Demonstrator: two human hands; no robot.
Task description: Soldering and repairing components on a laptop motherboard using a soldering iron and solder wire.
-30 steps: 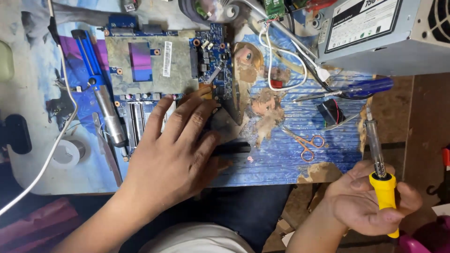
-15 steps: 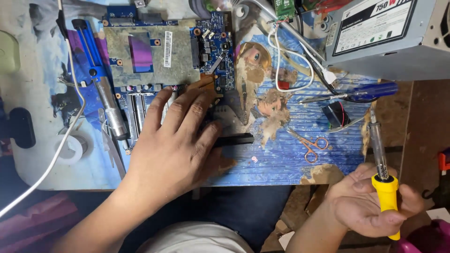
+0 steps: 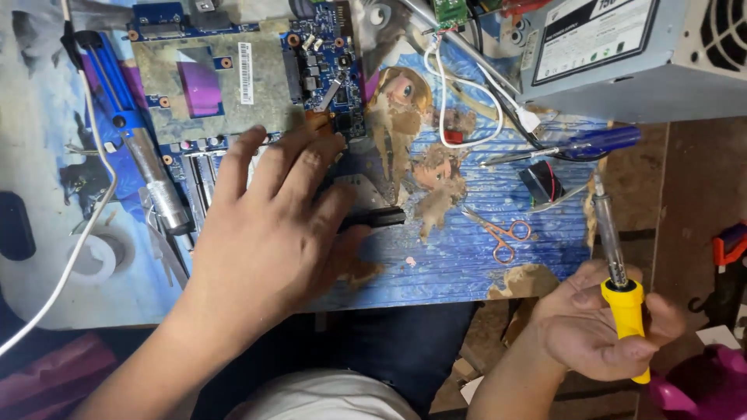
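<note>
My left hand (image 3: 268,225) lies flat, fingers spread, on the lower edge of a blue circuit board (image 3: 233,70) with a purple chip, on the worn blue table mat (image 3: 467,264). A black bar (image 3: 373,218) pokes out from under its thumb. My right hand (image 3: 599,330) is off the table's front right corner. It grips the yellow handle of a soldering iron (image 3: 611,233) whose metal shaft points up and away from me.
A grey power supply box (image 3: 622,54) with white cables (image 3: 467,93) sits at the back right. A blue-handled screwdriver (image 3: 576,148), small orange scissors (image 3: 502,233), a metal tool (image 3: 156,179), a tape roll (image 3: 97,257) and a white cord (image 3: 78,233) lie around.
The view has shifted slightly. My left hand stays pressed on the board, and my right hand keeps the soldering iron in about the same place.
</note>
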